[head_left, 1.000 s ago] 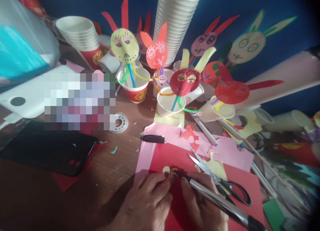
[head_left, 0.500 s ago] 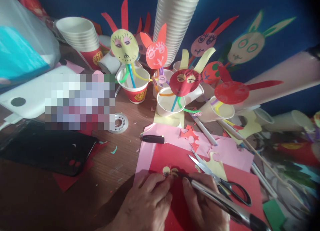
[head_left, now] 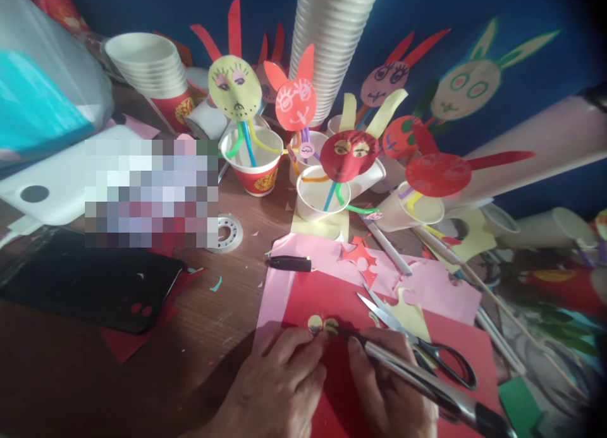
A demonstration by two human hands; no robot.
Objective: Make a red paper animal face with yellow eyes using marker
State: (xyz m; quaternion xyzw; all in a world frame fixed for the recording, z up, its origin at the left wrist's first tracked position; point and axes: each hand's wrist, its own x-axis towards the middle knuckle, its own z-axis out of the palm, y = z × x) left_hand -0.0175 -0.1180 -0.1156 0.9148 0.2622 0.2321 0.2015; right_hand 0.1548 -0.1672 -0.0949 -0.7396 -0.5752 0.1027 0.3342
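My right hand (head_left: pixel 391 375) is closed around a black and silver pen (head_left: pixel 427 381), its dark tip reaching a small pale-yellow paper circle (head_left: pixel 331 325). The fingertips of my left hand (head_left: pixel 282 375) are pressed together at the lower edge of that circle, holding it down on the red paper (head_left: pixel 327 299). A second yellow paper circle (head_left: pixel 315 325) with a dark mark lies just to the left, by the left fingers. Beyond the right hand rest open-bladed scissors (head_left: pixel 417 340) with black handles, partly hidden by that hand. A black pen cap (head_left: pixel 290 263) lies on pink paper (head_left: pixel 327 251).
Paper cups (head_left: pixel 325 198) with rabbit-faced paper puppets (head_left: pixel 351 157) stand across the back. Behind them rises a tall stack of white cups (head_left: pixel 327 52). At left are a dark phone (head_left: pixel 90 280), a white device (head_left: pixel 47 179) and a tape roll (head_left: pixel 227 234). Paper scraps (head_left: pixel 363 258) lie about.
Both hands stay in nearly the same place. The pen has turned slightly at the small circle; the view has shifted a little.
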